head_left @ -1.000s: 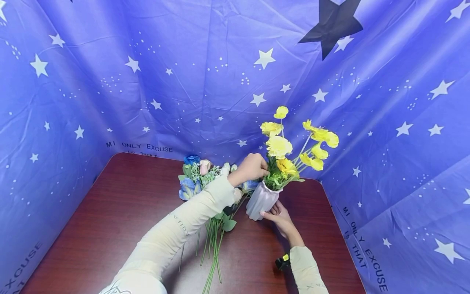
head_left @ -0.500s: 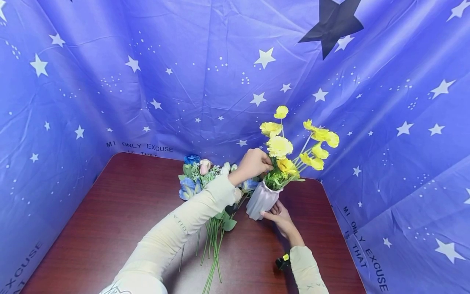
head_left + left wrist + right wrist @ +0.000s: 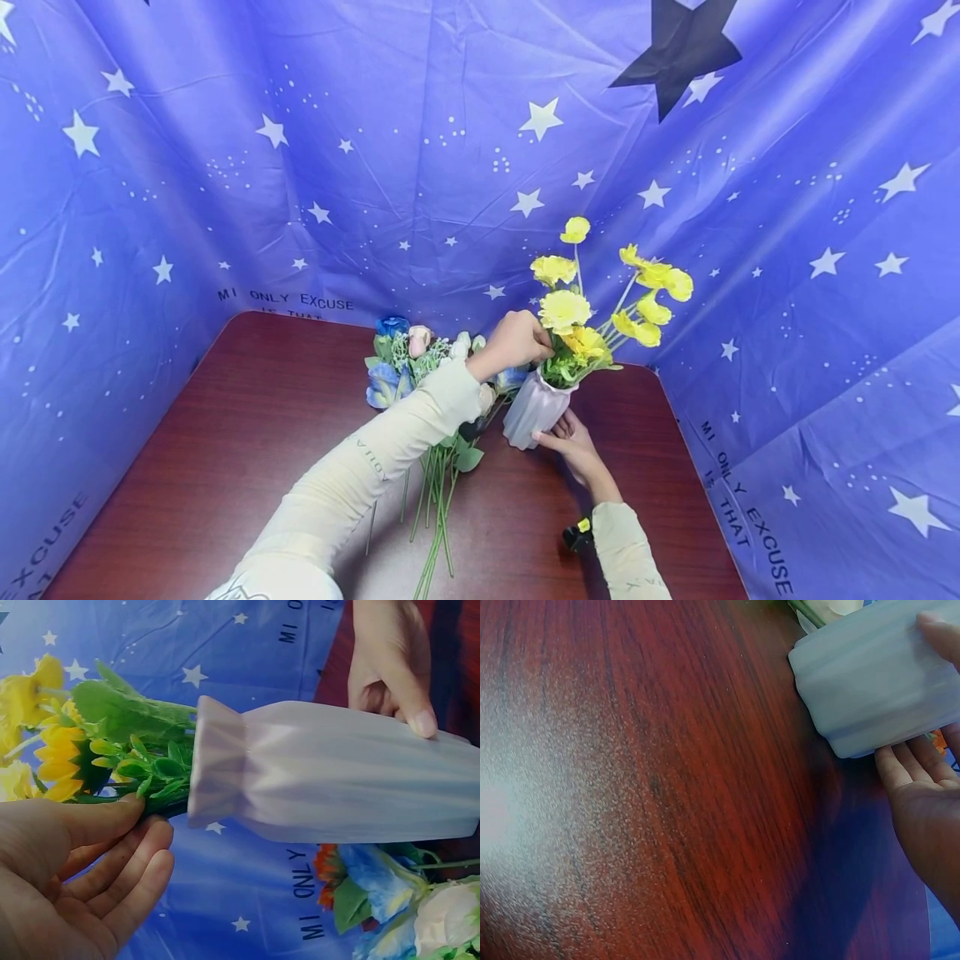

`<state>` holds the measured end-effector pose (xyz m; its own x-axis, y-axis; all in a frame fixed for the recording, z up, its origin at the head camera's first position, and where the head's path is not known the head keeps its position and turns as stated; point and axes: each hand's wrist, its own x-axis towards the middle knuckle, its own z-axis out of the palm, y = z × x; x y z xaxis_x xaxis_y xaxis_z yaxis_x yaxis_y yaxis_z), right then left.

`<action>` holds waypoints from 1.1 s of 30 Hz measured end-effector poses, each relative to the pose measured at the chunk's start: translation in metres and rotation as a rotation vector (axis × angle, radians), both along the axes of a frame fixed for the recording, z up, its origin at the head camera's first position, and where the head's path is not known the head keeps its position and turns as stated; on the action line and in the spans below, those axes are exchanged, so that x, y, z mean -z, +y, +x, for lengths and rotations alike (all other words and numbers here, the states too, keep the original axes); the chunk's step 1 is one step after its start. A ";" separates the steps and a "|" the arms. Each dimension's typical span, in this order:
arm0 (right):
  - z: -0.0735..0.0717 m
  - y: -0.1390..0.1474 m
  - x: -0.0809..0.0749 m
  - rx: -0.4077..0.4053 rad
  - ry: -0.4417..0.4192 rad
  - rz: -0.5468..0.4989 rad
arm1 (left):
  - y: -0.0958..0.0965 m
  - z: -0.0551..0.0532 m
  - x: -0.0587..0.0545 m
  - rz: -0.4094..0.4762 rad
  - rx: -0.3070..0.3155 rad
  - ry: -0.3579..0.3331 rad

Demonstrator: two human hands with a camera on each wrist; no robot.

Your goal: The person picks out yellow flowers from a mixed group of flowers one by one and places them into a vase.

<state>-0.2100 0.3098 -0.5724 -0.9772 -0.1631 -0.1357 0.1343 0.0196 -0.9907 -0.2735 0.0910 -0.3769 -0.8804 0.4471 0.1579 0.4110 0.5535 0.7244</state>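
A pale, ridged vase (image 3: 537, 410) stands at the right of the table, full of yellow flowers (image 3: 567, 309) and green leaves. Around its lower side, my right hand (image 3: 576, 454) holds it with thumb and fingers apart; the right wrist view shows fingertips against the vase base (image 3: 881, 690). Just above the mouth, my left hand (image 3: 517, 337) pinches a flower stem between thumb and index finger. In the left wrist view a sunflower-like bloom (image 3: 61, 763) and a broad green leaf (image 3: 124, 712) lie close to that hand (image 3: 90, 881).
Left of the vase lies a bunch of loose flowers, with a blue rose (image 3: 392, 326), a pink bud (image 3: 419, 340) and long green stems (image 3: 435, 533). A small black object (image 3: 576, 536) with a yellow spot is beside the right sleeve. Starry blue cloth (image 3: 420, 167) surrounds the table (image 3: 247, 417).
My left hand rises slightly at the vase mouth, then comes back down. The large pale yellow bloom shifts a little left and down. My right hand and the vase stay still.
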 end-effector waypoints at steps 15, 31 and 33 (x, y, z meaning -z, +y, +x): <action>0.001 -0.001 -0.002 -0.004 0.008 0.013 | -0.007 0.001 0.004 0.043 0.050 -0.029; 0.002 -0.001 -0.006 -0.005 -0.003 0.055 | -0.012 0.005 0.007 0.074 0.028 -0.044; 0.003 -0.002 -0.010 -0.014 0.004 0.066 | -0.013 0.006 0.006 0.069 0.020 -0.044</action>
